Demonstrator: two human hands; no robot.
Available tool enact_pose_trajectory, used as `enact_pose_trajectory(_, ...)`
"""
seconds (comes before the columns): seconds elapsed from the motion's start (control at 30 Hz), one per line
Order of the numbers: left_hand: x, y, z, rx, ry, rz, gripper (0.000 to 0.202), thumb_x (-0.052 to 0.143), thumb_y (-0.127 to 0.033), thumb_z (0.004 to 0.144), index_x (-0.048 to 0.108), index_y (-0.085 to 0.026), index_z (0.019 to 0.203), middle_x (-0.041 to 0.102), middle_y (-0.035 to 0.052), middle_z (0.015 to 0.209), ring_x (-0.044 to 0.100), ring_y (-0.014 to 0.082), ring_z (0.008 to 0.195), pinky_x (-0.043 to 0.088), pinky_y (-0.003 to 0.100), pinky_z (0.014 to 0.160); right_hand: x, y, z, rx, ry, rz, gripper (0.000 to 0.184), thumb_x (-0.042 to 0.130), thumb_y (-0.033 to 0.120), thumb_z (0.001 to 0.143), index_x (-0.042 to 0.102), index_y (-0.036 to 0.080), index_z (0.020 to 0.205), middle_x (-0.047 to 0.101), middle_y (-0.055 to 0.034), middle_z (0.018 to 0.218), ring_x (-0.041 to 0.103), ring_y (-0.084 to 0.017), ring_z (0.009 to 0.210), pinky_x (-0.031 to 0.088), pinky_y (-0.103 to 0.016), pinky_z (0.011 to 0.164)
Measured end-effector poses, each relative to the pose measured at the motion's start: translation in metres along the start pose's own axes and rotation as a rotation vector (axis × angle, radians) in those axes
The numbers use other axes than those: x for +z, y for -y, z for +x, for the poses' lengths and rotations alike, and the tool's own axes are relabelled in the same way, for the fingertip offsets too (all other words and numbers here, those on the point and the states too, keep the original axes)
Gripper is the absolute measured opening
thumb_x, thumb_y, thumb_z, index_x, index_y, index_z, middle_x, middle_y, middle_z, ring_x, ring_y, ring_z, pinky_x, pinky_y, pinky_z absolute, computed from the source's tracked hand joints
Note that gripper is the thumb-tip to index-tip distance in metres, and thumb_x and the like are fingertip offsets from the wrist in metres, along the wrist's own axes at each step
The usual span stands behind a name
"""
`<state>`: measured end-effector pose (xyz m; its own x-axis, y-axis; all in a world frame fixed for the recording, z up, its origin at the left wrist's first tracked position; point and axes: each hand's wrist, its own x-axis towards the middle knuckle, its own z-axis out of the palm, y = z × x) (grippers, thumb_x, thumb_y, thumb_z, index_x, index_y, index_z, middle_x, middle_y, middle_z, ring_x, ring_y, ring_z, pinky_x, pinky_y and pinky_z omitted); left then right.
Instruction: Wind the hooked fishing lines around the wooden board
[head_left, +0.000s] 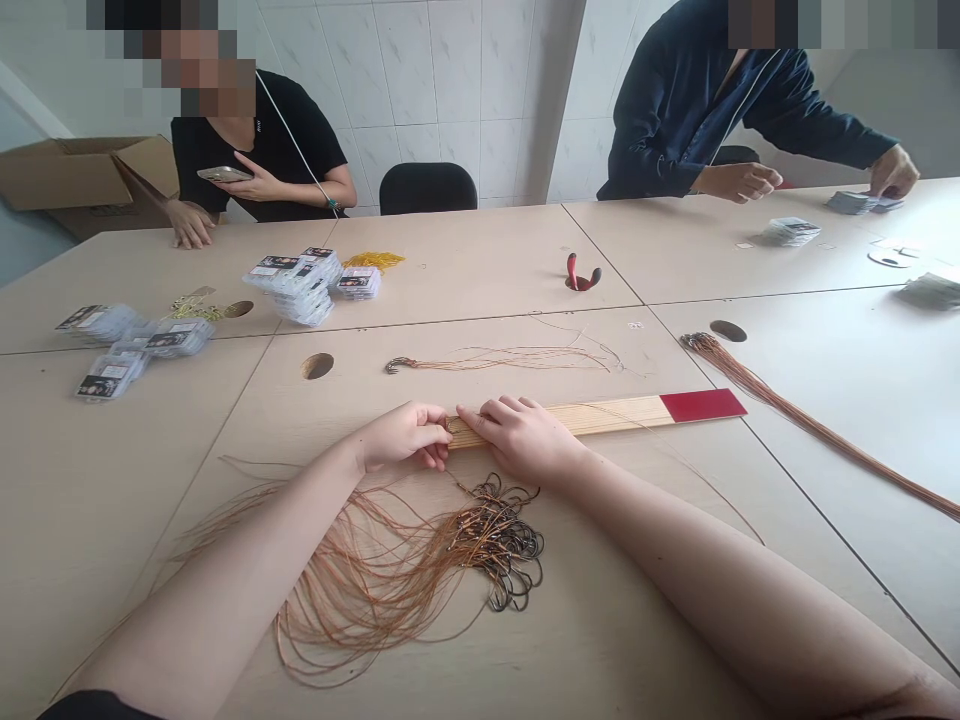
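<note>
Head view: a wooden strip (592, 420) with a red end (703, 405) is held flat on the table (112, 520), at the strip's unpainted tip, by the left hand (401, 436) and the right hand (521, 438). The grip is narrow: the left fingers (439, 432) are curled in against the tip, and the right fingers (487, 412) are laid across the top, so that the two hands almost meet. Whether a thin line is pinched there as well cannot be told. A heap of fishing hooks (499, 540) with loose brown lines (352, 590) lies just below the hands, and a fine strand appears to run from it toward the tip. Good control would seem to depend on that strand being kept taut and the hooks being kept clear of the loose lines, as tangles could easily form. Both forearms are stretched inward from the lower corners and are held low over the table, with the wrists slightly bent.
</note>
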<state>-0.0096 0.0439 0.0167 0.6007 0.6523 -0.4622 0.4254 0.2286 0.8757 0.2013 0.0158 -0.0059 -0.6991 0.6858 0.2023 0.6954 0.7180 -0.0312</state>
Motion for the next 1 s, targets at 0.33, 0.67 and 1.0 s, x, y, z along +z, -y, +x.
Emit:
enact_pose_trajectory(0.33, 0.0001, -0.0010, -0.0008, -0.012, -0.006, 0.003, 0.015, 0.052, -0.026, 0.079, 0.057, -0.015, 0.088, 0.061, 0.0002, 0.064, 0.062, 0.0116, 0.059, 0.046, 0.020, 0.053, -0.0014, -0.0008, -0.0006, -0.006, -0.002, 0.010, 0.051, 0.036, 0.016, 0.085, 0.030, 0.020, 0.135, 0.051, -0.0094, 0.103, 0.045, -0.020, 0.091, 0.036, -0.032, 0.077)
enact_pose_trajectory(0.67, -0.0009, 0.0019, 0.0008, 0.001, 0.008, 0.011, 0.015, 0.051, -0.025, 0.080, 0.057, -0.015, 0.088, 0.061, -0.0004, 0.064, 0.062, 0.0112, 0.058, 0.045, 0.019, 0.052, -0.0004, 0.0000, 0.0002, 0.005, 0.005, 0.007, 0.050, 0.037, 0.015, 0.084, 0.032, 0.020, 0.134, 0.051, -0.0095, 0.102, 0.045, -0.019, 0.089, 0.036, -0.032, 0.076)
enact_pose_trajectory(1.0, -0.0017, 0.0023, 0.0009, -0.004, 0.000, 0.025, 0.013, 0.051, -0.025, 0.080, 0.057, -0.015, 0.086, 0.061, -0.0003, 0.064, 0.063, 0.0118, 0.060, 0.046, 0.019, 0.052, -0.0010, -0.0001, 0.0003, 0.003, 0.000, 0.010, 0.050, 0.036, 0.016, 0.085, 0.032, 0.021, 0.134, 0.051, -0.0093, 0.102, 0.045, -0.019, 0.089, 0.036, -0.032, 0.077)
